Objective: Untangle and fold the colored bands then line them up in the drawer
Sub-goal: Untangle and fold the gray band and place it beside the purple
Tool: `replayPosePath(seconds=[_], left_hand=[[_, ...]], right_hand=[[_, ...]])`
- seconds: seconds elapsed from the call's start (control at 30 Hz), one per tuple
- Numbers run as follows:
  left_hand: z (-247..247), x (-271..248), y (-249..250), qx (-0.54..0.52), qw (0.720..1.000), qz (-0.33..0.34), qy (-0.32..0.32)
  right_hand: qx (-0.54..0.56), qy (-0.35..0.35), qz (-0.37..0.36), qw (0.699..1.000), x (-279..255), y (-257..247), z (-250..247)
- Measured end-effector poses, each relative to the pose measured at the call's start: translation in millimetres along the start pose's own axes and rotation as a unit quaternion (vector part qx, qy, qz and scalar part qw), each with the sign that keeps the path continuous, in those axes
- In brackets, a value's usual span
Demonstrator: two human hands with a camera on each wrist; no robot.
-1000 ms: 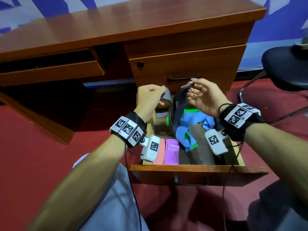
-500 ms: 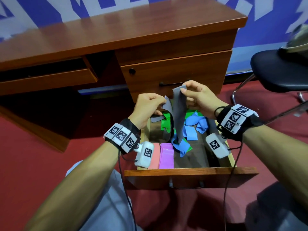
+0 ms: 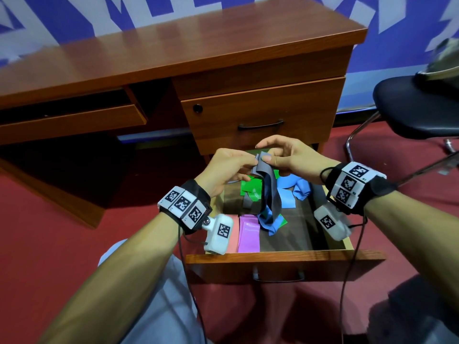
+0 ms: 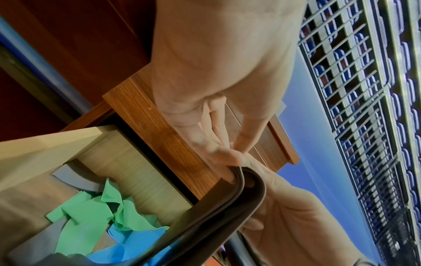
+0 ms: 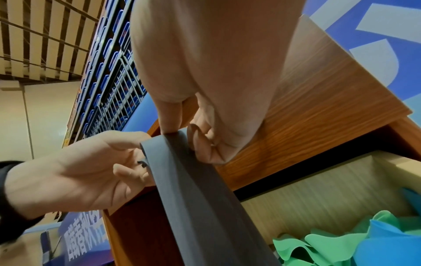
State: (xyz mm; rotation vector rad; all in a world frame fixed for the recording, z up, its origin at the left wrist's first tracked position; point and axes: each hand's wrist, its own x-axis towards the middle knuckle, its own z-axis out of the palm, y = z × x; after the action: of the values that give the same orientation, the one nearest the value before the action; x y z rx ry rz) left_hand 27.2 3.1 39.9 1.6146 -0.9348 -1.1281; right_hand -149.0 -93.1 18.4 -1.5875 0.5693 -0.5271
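Both hands hold a grey band [image 3: 269, 187] above the open drawer [image 3: 285, 260]. My left hand [image 3: 228, 167] and right hand [image 3: 285, 155] pinch its top end close together, and the rest hangs doubled into the drawer. The left wrist view shows the grey band [image 4: 227, 198] looped over the fingers; in the right wrist view the grey band [image 5: 193, 180] runs down from the pinch. Under it lie a tangled green band [image 3: 250, 191] and blue band [image 3: 288, 192]. A folded pink band [image 3: 232, 238] and purple band [image 3: 249, 233] lie side by side at the drawer's front left.
A wooden desk [image 3: 173, 53] stands behind, with a closed drawer [image 3: 260, 110] right above the hands. A black chair [image 3: 417, 110] stands at the right. Red carpet [image 3: 49, 232] surrounds the drawer. My knees sit below its front.
My hands have come together, bringing both ends of the grey band to one pinch. The band now hangs doubled and shorter.
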Motion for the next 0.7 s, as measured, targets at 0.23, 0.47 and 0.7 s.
replayPosePath(seconds=[0.23,0.47,0.7], left_hand=[[-4.5,0.1,-0.5,-0.062,0.996,-0.050,-0.031],[-3.8,1.2,-4.2,-0.077,0.993,-0.081,-0.024],[-3.7,-0.7,-2.5,-0.074,0.992,-0.094,-0.032]], right_hand=[[0.049,-0.021,0.013,0.998,2.1,1.9,-5.0],[-0.043,-0.029,0.007,0.999,3.0,2.6,-4.9],[-0.063,-0.048,0.005,0.997,1.0,0.7,-6.5]])
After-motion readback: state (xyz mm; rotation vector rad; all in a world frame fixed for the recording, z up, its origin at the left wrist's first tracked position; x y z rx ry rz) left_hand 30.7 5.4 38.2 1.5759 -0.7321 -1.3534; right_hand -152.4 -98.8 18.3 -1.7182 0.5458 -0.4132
